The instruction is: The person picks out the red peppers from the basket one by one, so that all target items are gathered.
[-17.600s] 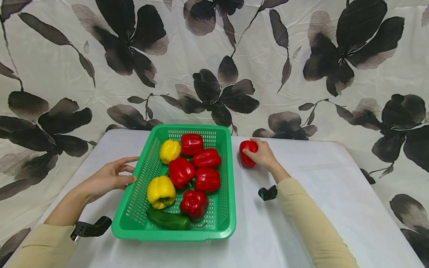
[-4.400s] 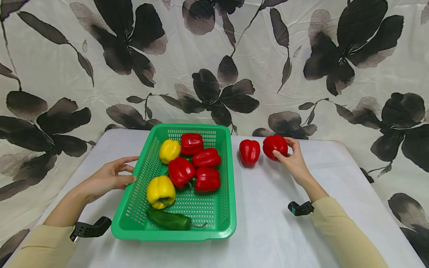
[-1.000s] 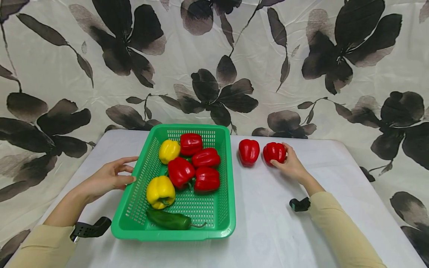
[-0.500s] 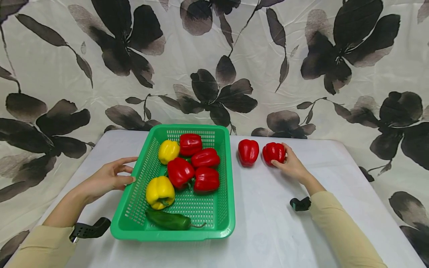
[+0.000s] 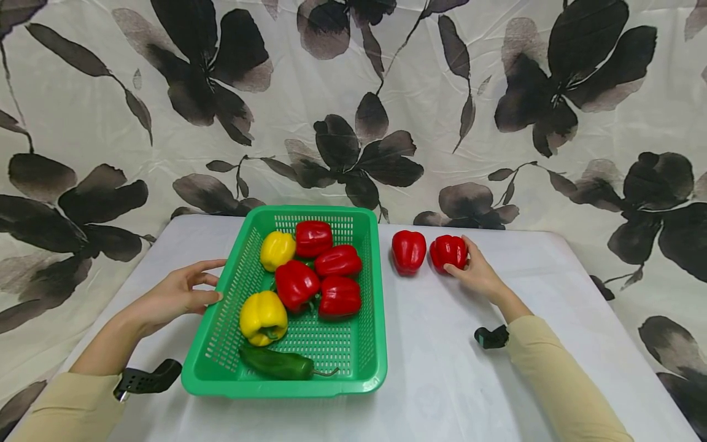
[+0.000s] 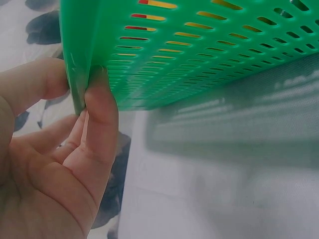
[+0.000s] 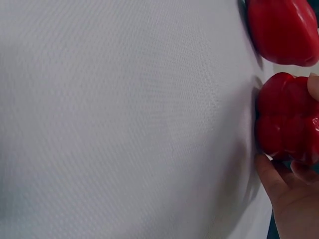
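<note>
My left hand (image 5: 175, 294) pinches the left rim of a green plastic basket (image 5: 381, 344). In the left wrist view the thumb and fingers (image 6: 102, 114) lie on either side of that rim. With my right hand (image 5: 479, 273) I grip a red bell pepper (image 5: 446, 253) on the white table, right of the basket. Just left of it stands another red bell pepper (image 5: 409, 252), with a narrow gap between. Within the basket lie several red bell peppers (image 5: 298, 285), two yellow bell peppers (image 5: 264, 317) and a long green pepper (image 5: 276, 363).
The white-covered table (image 5: 436, 368) stretches right and forward of the basket. Behind its back edge hangs a cloth with dark flowers (image 5: 353, 153). A black wrist strap with a device (image 5: 149, 376) sits on each forearm.
Since the earliest frame, the front red bell pepper has left the basket; my right hand lowered it to the table, right of the first. Lately it slid slightly left. The left hand has stayed.
</note>
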A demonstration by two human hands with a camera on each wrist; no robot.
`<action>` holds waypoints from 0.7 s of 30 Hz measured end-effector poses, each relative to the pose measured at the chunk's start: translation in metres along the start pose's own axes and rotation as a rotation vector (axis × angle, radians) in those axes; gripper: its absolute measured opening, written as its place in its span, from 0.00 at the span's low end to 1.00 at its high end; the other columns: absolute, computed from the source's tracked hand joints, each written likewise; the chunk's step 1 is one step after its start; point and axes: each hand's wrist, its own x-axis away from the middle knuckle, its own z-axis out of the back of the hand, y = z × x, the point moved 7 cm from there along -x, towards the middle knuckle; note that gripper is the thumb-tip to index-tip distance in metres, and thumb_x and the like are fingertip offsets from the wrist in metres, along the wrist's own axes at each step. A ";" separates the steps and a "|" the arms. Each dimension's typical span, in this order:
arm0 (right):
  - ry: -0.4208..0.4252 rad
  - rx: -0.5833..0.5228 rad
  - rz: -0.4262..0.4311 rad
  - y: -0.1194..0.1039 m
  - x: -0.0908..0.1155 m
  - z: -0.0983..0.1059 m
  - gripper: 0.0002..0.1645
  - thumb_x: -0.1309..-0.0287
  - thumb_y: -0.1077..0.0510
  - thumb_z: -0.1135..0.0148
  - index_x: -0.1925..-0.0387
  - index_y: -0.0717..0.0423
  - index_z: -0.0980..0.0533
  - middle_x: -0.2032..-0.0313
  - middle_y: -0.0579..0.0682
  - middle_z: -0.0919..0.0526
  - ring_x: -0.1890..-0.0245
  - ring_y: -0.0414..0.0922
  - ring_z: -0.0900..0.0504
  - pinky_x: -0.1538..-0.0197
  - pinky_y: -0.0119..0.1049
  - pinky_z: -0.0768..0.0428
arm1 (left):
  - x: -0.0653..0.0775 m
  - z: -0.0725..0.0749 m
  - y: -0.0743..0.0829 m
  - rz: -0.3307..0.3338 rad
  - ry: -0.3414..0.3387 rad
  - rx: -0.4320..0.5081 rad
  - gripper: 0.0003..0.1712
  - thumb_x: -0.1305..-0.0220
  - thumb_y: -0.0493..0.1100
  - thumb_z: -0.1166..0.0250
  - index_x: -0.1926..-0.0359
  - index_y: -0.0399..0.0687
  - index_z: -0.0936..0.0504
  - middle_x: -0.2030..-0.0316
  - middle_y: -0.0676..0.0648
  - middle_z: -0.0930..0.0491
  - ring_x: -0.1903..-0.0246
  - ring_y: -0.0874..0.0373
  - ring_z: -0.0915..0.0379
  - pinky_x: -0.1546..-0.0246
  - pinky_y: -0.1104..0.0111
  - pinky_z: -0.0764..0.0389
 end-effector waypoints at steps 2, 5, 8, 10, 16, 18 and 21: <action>-0.001 0.004 -0.002 0.000 0.001 0.000 0.56 0.46 0.51 0.39 0.30 0.62 0.65 0.32 0.66 0.53 0.34 0.64 0.48 0.40 0.58 0.36 | -0.001 0.000 0.000 0.001 -0.002 -0.002 0.43 0.40 0.40 0.40 0.30 0.38 0.54 0.48 0.31 0.34 0.63 0.52 0.24 0.64 0.63 0.19; 0.000 0.007 -0.007 -0.001 0.002 0.002 0.57 0.46 0.50 0.39 0.30 0.61 0.65 0.32 0.66 0.53 0.35 0.65 0.47 0.39 0.58 0.37 | -0.001 0.000 -0.001 0.005 -0.003 -0.007 0.43 0.40 0.40 0.40 0.30 0.39 0.54 0.47 0.31 0.34 0.62 0.52 0.25 0.64 0.63 0.19; 0.004 0.016 -0.004 -0.003 0.002 0.005 0.55 0.45 0.48 0.40 0.29 0.59 0.64 0.32 0.65 0.52 0.35 0.65 0.47 0.39 0.58 0.38 | -0.001 0.000 -0.001 0.006 -0.001 -0.011 0.43 0.40 0.40 0.40 0.30 0.39 0.54 0.48 0.31 0.34 0.62 0.52 0.25 0.64 0.63 0.19; 0.012 0.029 0.008 -0.004 0.001 0.007 0.54 0.45 0.47 0.40 0.29 0.58 0.62 0.33 0.66 0.51 0.35 0.65 0.47 0.40 0.60 0.38 | 0.000 0.000 -0.001 0.004 0.000 -0.011 0.43 0.40 0.40 0.40 0.30 0.39 0.54 0.48 0.31 0.34 0.63 0.52 0.24 0.64 0.63 0.19; 0.124 0.094 0.099 0.023 -0.020 0.014 0.48 0.46 0.43 0.39 0.30 0.51 0.50 0.33 0.60 0.44 0.35 0.61 0.42 0.40 0.58 0.36 | 0.001 0.000 0.000 -0.004 0.000 -0.005 0.43 0.40 0.40 0.40 0.30 0.39 0.54 0.48 0.31 0.34 0.63 0.52 0.24 0.64 0.63 0.19; 0.172 0.097 0.147 0.030 -0.025 0.018 0.42 0.44 0.46 0.40 0.31 0.50 0.46 0.34 0.57 0.41 0.36 0.56 0.39 0.39 0.54 0.35 | 0.001 0.000 0.000 -0.004 -0.001 -0.007 0.43 0.40 0.40 0.41 0.30 0.39 0.54 0.48 0.31 0.34 0.63 0.52 0.24 0.64 0.63 0.19; 0.265 0.132 0.200 0.043 -0.037 0.023 0.37 0.43 0.45 0.41 0.34 0.44 0.41 0.37 0.51 0.36 0.38 0.51 0.35 0.40 0.50 0.32 | 0.000 0.000 0.000 -0.003 -0.003 -0.010 0.43 0.40 0.40 0.40 0.30 0.39 0.54 0.47 0.31 0.34 0.62 0.52 0.25 0.64 0.63 0.19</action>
